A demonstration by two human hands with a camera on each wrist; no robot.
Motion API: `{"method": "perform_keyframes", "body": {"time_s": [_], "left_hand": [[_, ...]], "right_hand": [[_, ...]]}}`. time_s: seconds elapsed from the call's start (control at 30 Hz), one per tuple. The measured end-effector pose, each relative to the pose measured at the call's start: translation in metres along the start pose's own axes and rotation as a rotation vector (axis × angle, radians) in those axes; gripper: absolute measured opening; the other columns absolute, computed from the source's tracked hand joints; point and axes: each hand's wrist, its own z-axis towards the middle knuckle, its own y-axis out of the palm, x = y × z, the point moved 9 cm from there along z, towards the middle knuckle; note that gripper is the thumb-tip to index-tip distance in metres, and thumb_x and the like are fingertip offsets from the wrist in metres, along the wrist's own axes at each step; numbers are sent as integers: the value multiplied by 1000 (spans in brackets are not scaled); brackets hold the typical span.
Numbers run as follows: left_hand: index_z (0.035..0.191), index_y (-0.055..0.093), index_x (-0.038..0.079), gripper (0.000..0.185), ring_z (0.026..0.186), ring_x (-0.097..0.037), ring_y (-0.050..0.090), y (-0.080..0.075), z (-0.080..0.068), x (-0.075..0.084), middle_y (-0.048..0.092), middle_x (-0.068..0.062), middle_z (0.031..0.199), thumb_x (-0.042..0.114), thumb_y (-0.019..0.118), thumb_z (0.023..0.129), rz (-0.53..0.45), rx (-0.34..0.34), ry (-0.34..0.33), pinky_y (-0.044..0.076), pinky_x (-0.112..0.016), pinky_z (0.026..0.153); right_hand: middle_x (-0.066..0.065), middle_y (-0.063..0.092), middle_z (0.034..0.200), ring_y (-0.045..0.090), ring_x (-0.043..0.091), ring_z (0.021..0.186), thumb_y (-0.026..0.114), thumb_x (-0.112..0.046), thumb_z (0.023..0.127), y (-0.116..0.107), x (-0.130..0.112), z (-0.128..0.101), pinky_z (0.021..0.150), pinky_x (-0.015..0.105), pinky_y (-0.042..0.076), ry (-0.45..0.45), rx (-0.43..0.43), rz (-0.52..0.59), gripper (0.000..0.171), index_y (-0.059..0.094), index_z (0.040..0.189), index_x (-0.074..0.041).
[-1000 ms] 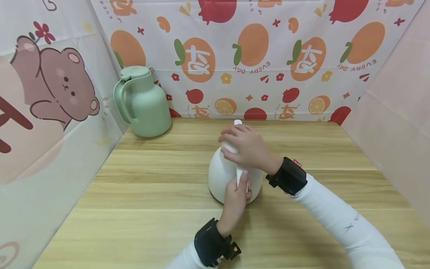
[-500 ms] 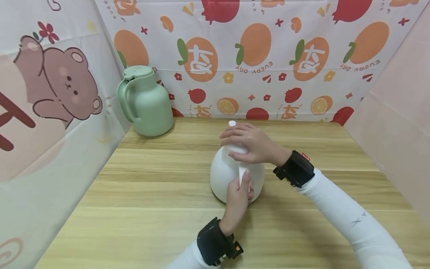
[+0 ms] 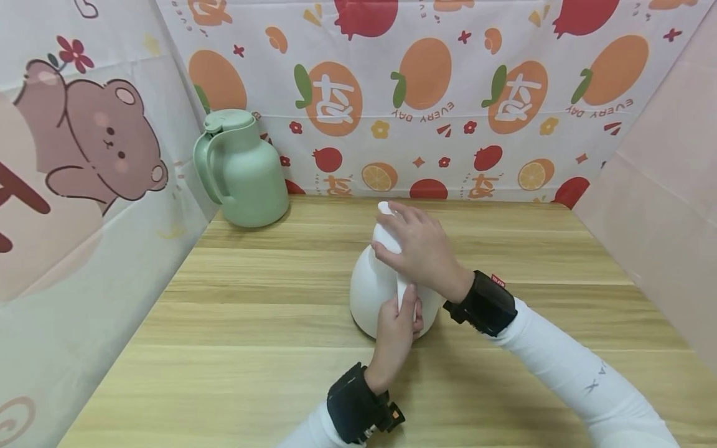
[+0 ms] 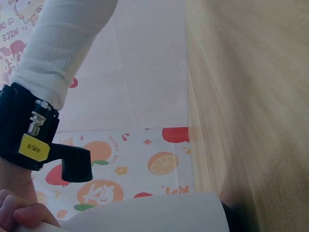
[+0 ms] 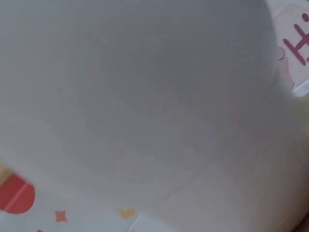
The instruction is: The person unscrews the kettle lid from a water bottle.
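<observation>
white and smooth, the round-bellied plastic thermos jug (image 3: 372, 292) stands upright near the middle of the light wooden table (image 3: 235, 323) in the head view. the right hand (image 3: 421, 252) curls over its lid and neck; the left hand (image 3: 396, 330) is wrapped round the handle on the near side. a matching mint green thermos jug (image 3: 242, 169) sits well apart in the far left corner, against the fruit-printed cloth backdrop (image 3: 426, 93).

from the left wrist, only the jug's pale base (image 4: 159, 212) shows on the table, with the other arm's black wrist strap (image 4: 26, 128).

the right wrist view is filled by blurred white jug wall (image 5: 145, 96); no fingers visible.

it looks stiff, glossy and likely slippery, possibly heavy if full. the handle is the sure hold, with a second hand steadying the neck.
</observation>
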Motion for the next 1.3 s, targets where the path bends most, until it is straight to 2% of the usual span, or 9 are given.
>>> {"method": "perform_keyframes", "body": {"time_s": [0.27, 0.47, 0.6, 0.77, 1.0, 1.17, 1.3], "left_hand": [[66, 42, -6, 40, 41, -4, 32, 4, -10, 28, 34, 1, 48, 15, 38, 100, -3, -15, 21, 28, -16, 41], [65, 40, -8, 42, 41, -4, 31, 5, -12, 32, 33, 1, 48, 14, 38, 101, -6, -10, 18, 28, -16, 41], [67, 40, -10, 42, 41, -4, 31, 6, -12, 31, 33, 1, 49, 15, 37, 101, -14, -20, 19, 28, -17, 41], [67, 41, -10, 42, 41, -4, 32, 6, -12, 30, 34, 1, 49, 15, 37, 101, -10, -22, 20, 28, -17, 41], [67, 41, -9, 42, 41, -4, 31, 8, -12, 32, 33, 2, 48, 15, 37, 101, 12, -38, 52, 27, -17, 42], [67, 42, -6, 40, 42, -4, 31, 7, -11, 33, 33, 1, 49, 15, 37, 101, 12, -39, 55, 28, -17, 42], [67, 42, -5, 40, 42, -4, 32, 7, -11, 33, 34, 0, 49, 15, 36, 101, 13, -40, 56, 28, -17, 42]], "right_hand": [[11, 49, 130, 48, 31, 114, 62, -37, 83, -1, 2, 0, 87, 48, 42, -215, 7, 114, 44, 60, 120, -13], [6, 49, 131, 46, 24, 116, 60, -35, 83, -1, 5, 1, 87, 42, 43, -396, -25, 273, 39, 61, 117, -14], [4, 50, 131, 46, 22, 117, 59, -36, 84, -2, 7, 1, 88, 42, 42, -464, -30, 351, 37, 62, 115, -15], [6, 50, 130, 45, 22, 118, 59, -35, 83, -4, 8, 1, 91, 44, 40, -475, -26, 382, 39, 62, 116, -14], [7, 43, 136, 43, 24, 120, 58, -53, 83, -6, 17, -1, 91, 46, 38, -390, -20, 330, 64, 50, 129, -10], [5, 47, 133, 43, 21, 120, 63, -45, 82, 0, 24, -3, 89, 44, 41, -344, -88, 363, 60, 50, 129, -10], [5, 48, 132, 41, 21, 122, 63, -43, 83, 0, 25, -4, 91, 46, 39, -350, -110, 373, 58, 51, 129, -10]]}}
